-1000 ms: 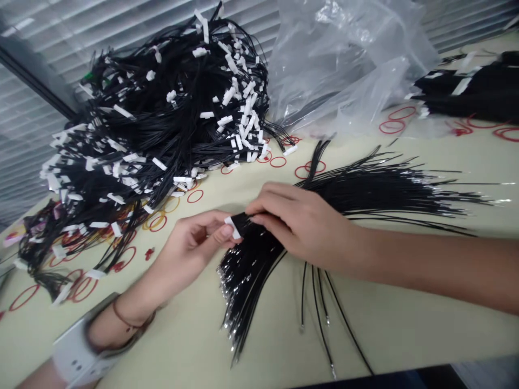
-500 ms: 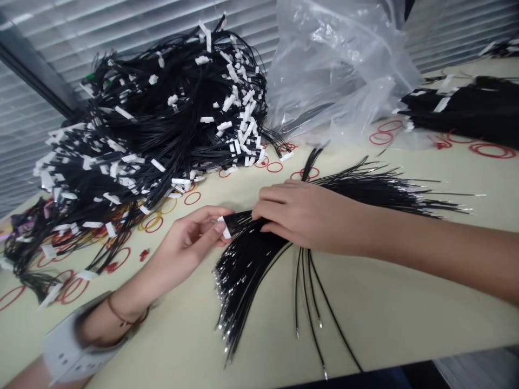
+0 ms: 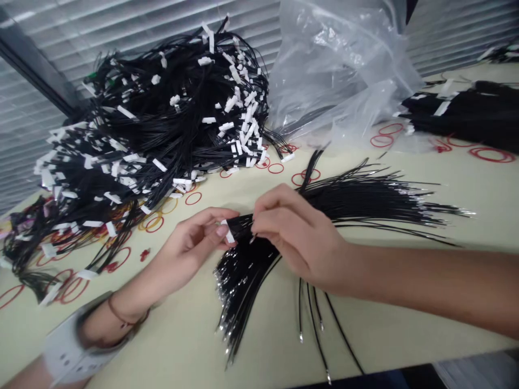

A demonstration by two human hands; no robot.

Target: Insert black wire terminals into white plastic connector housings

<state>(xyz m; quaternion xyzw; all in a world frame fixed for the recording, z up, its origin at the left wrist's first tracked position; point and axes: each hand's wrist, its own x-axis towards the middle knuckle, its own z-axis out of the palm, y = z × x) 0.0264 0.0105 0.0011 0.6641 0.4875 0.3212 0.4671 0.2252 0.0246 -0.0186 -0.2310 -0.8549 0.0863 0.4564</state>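
Note:
Between the thumb and fingers of my left hand point(image 3: 193, 242) is a white connector point(image 3: 228, 231), with black wires running from it toward the right. My right hand point(image 3: 302, 235) is closed in a pinch just right of the connector. A short wire end point(image 3: 253, 238) with a metal tip pokes out below its fingertips; the rest of that wire is hidden by the hand. Beneath both hands lies a thick bundle of black wires point(image 3: 247, 270), its metal-tipped ends fanned toward me. The bundle's other part point(image 3: 373, 197) spreads out to the right, behind my right forearm.
A large heap of black wires with white connectors point(image 3: 162, 119) stands at the back left. Beside it is a clear plastic bag point(image 3: 340, 70). More black wires point(image 3: 478, 111) lie at the far right. Red rubber bands point(image 3: 193, 198) are scattered over the pale table point(image 3: 174, 335).
My right hand has lifted off the bundle and turned, its fingers now pinching a wire end close to the connector. My left hand still holds the connector, almost in place.

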